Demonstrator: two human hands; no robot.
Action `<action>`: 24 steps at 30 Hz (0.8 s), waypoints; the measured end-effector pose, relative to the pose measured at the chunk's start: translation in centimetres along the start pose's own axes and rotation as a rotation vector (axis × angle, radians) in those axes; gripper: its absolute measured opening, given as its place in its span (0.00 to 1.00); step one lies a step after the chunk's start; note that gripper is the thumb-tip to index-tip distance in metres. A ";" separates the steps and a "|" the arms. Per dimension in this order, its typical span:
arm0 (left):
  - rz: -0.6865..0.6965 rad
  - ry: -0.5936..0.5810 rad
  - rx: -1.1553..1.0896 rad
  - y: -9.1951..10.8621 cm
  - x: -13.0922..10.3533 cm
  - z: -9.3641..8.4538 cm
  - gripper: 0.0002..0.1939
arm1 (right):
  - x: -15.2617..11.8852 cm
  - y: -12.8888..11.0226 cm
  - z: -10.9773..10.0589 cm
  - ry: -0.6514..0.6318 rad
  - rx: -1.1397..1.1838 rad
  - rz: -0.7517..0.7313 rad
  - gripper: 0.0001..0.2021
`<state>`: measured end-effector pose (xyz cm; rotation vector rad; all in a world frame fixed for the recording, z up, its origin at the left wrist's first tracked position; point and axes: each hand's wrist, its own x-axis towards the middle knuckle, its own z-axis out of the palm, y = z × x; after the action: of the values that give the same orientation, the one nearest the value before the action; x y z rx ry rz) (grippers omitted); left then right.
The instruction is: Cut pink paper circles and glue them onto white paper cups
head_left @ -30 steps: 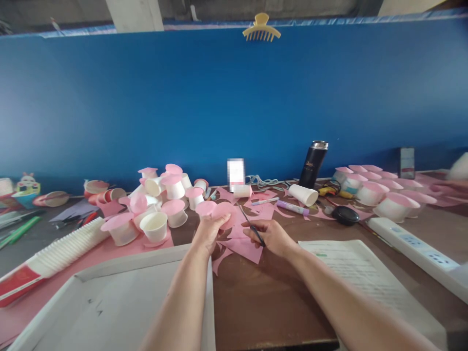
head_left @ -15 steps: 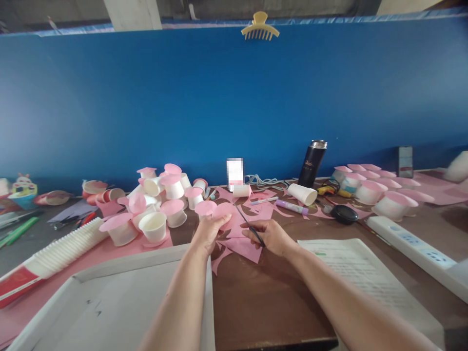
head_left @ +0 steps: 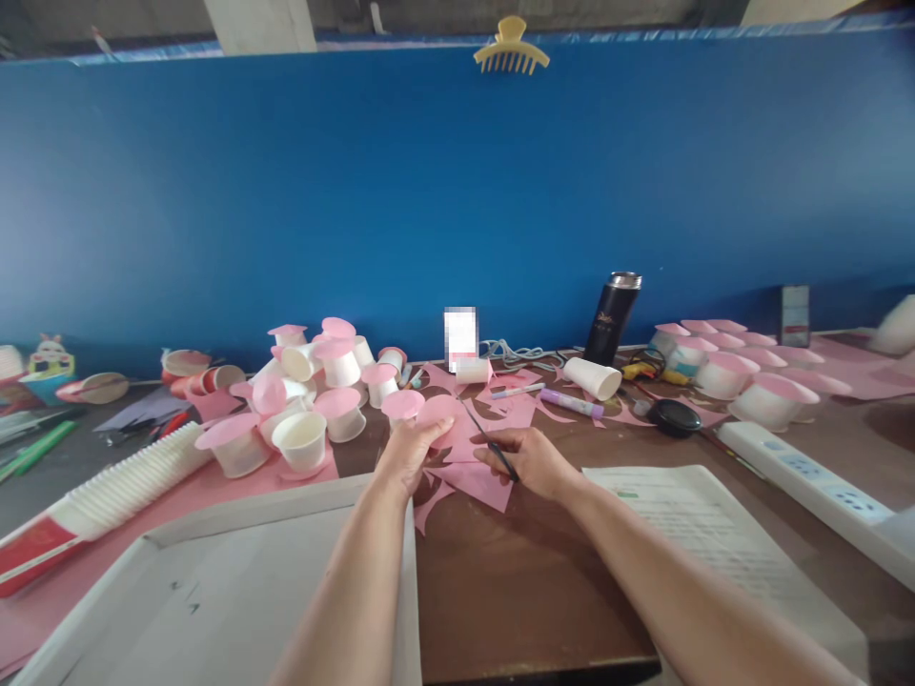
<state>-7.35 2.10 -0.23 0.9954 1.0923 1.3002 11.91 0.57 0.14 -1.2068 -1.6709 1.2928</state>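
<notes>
My left hand (head_left: 411,452) pinches a round piece of pink paper (head_left: 437,417) between thumb and fingers. My right hand (head_left: 530,463) is closed round the handles of dark scissors (head_left: 495,444), whose blades point up and left beside the paper's right edge. Beneath and beyond both hands lie pink paper scraps (head_left: 476,484). Just past my left hand is a smaller pink disc (head_left: 402,406) on a paper cup. A white paper cup (head_left: 592,378) lies on its side to the right, near a purple glue stick (head_left: 570,403).
Paper cups with pink discs (head_left: 233,444) crowd the left, beside a stack of cups (head_left: 135,481) and a white tray (head_left: 250,600). At right are a black bottle (head_left: 613,319), more topped cups (head_left: 774,402), a power strip (head_left: 807,476) and a printed sheet (head_left: 707,534).
The view has shifted very slightly. Both hands keep their hold on the pink paper and the scissors, with almost no movement.
</notes>
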 end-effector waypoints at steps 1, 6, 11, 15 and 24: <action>-0.001 -0.002 -0.008 0.0 0.0 0.0 0.24 | 0.0 0.0 0.0 0.000 0.001 0.001 0.30; -0.007 -0.012 -0.011 0.2 -0.2 0.2 0.23 | 0.1 0.0 0.0 -0.011 0.011 0.002 0.31; -0.006 -0.016 -0.005 0.1 -0.1 0.1 0.21 | 0.1 0.2 0.0 -0.017 0.022 -0.011 0.31; -0.010 0.017 0.014 0.2 -0.2 0.2 0.22 | -0.1 -0.1 0.0 -0.017 0.037 -0.012 0.31; 0.023 0.027 0.033 0.0 -0.1 0.0 0.24 | -0.2 -0.4 0.1 -0.005 0.073 0.021 0.31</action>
<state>-7.33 2.02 -0.26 1.0202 1.1293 1.3211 11.82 0.34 0.50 -1.1819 -1.6039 1.3590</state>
